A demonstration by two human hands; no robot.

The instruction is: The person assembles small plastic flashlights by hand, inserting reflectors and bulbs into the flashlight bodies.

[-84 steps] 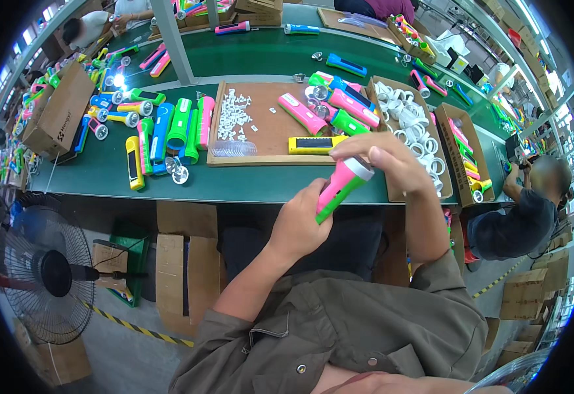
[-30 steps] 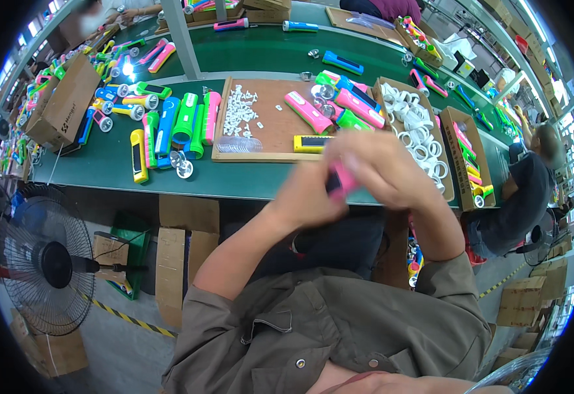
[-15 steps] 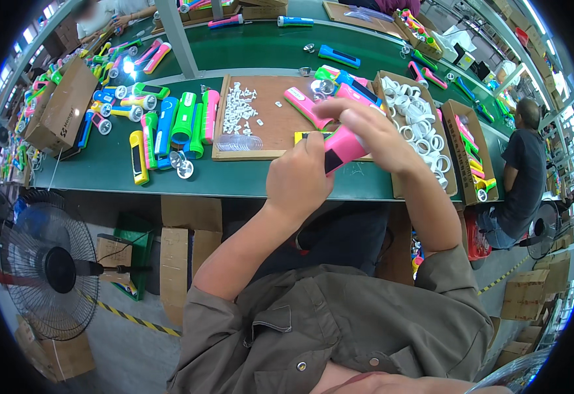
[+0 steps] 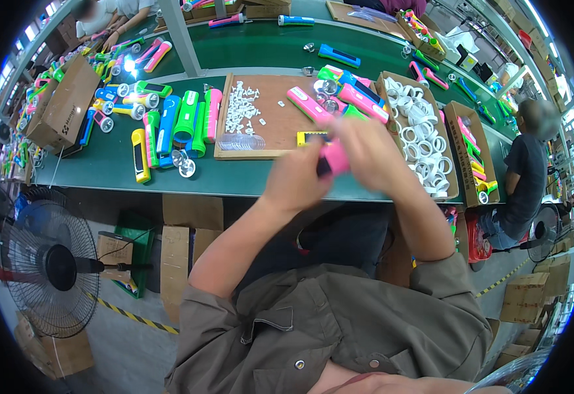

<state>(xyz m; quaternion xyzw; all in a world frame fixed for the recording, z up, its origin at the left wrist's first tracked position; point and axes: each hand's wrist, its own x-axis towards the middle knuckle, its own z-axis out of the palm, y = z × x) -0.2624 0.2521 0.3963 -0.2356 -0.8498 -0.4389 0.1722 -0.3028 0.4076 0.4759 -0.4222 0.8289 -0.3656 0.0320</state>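
Just beyond the table's front edge, a pink flashlight (image 4: 336, 159) with a dark panel is held between my two hands. My left hand (image 4: 295, 176) is closed round its body. My right hand (image 4: 367, 150), smeared by motion, has its fingers curled over the other end, which they hide. Behind my hands, a shallow wooden tray (image 4: 270, 154) holds small white plastic parts (image 4: 239, 108) and a row of clear discs (image 4: 241, 142). Pink flashlight bodies (image 4: 309, 105) and shiny reflectors (image 4: 329, 87) lie past my right hand. A yellow piece (image 4: 311, 138) shows behind the hands.
On the right stand a carton of white rings (image 4: 425, 150) and a carton of coloured flashlights (image 4: 474, 157). Several flashlight bodies (image 4: 185, 117) lie left of the tray, beside a tilted carton (image 4: 63, 108). A fan (image 4: 54, 262) stands at lower left; a person (image 4: 526, 164) sits at right.
My right hand has gone from a raised, flat palm at the flashlight's end to fingers curled round it. The flashlight is more covered and slightly lower. The left hand keeps its grip.
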